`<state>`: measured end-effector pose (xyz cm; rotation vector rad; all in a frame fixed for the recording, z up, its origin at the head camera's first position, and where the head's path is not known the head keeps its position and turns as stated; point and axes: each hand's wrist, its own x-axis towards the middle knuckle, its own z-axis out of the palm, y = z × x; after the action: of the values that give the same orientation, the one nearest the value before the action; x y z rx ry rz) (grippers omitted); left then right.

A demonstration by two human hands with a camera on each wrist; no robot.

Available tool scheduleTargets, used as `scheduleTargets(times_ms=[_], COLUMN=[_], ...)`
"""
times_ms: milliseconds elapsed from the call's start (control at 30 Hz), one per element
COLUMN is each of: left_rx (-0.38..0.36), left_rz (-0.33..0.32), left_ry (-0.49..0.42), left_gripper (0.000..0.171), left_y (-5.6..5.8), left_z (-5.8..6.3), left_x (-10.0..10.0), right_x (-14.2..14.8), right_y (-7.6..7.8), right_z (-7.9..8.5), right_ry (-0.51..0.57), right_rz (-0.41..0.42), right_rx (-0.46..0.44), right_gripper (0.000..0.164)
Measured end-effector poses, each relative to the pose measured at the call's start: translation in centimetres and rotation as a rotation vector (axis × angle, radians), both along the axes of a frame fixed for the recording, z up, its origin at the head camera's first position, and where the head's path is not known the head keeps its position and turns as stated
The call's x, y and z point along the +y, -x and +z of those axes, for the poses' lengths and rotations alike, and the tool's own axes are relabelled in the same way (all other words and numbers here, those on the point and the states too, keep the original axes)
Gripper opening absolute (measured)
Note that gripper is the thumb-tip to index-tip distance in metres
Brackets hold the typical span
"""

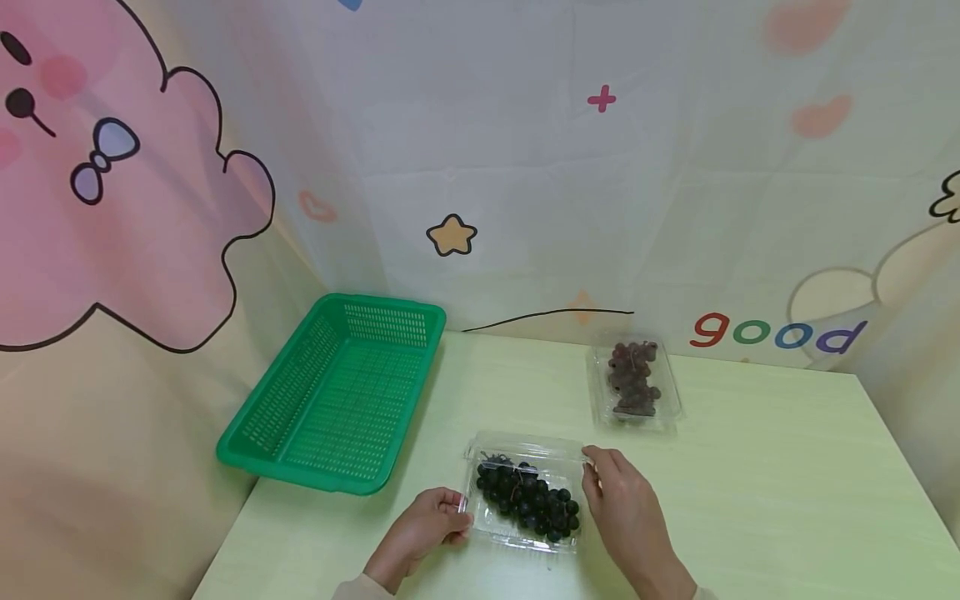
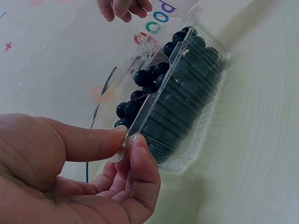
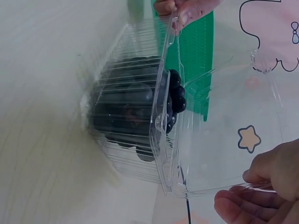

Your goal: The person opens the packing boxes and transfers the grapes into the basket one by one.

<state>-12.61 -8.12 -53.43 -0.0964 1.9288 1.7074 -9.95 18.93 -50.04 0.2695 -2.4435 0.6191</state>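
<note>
Left fingers tight on clear box of grapes, right fingers tight on lid.

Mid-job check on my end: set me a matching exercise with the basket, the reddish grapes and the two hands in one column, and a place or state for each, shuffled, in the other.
1. basket
2. reddish grapes
3. left hand
4. right hand

A. pinches the edge of the raised clear lid
B. inside the clear box near the backdrop
C. pinches the rim of the container holding dark grapes
D. green, at the left of the table

Pairs: 1-D, 2-B, 3-C, 4-A
</note>
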Motion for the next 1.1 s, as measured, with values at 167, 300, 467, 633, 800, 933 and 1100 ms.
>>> scheduleTargets(times_ms=[167, 300, 467, 633, 800, 933, 1100], left_rx=[0.002, 0.009, 0.012, 0.009, 0.013, 0.022, 0.024], left_rz=[-0.004, -0.006, -0.003, 0.001, 0.003, 0.005, 0.006], left_ry=[0.000, -0.001, 0.008, 0.010, 0.008, 0.008, 0.012], left_gripper=[0.021, 0.023, 0.024, 0.025, 0.024, 0.024, 0.025], left_y=[0.0, 0.0, 0.1, 0.2, 0.2, 0.1, 0.1], left_z=[-0.1, 0.0, -0.1, -0.4, -0.5, -0.5, -0.5], left_x=[0.0, -0.1, -0.1, -0.1, -0.2, -0.2, -0.2], right_x=[0.3, 0.4, 0.7, 0.9, 1.2, 1.3, 1.6], right_y=[0.6, 1.1, 1.9, 2.6, 3.2, 3.7, 4.2], right_z=[0.0, 0.4, 0.9, 1.1, 1.0, 0.7, 0.4], right_ry=[0.021, 0.054, 0.089, 0.111, 0.136, 0.161, 0.196], right_rz=[0.011, 0.030, 0.026, 0.030, 0.043, 0.063, 0.061], right_rx=[0.010, 0.007, -0.076, -0.141, -0.169, -0.171, -0.184], right_gripper=[0.024, 0.024, 0.022, 0.020, 0.019, 0.022, 0.019])
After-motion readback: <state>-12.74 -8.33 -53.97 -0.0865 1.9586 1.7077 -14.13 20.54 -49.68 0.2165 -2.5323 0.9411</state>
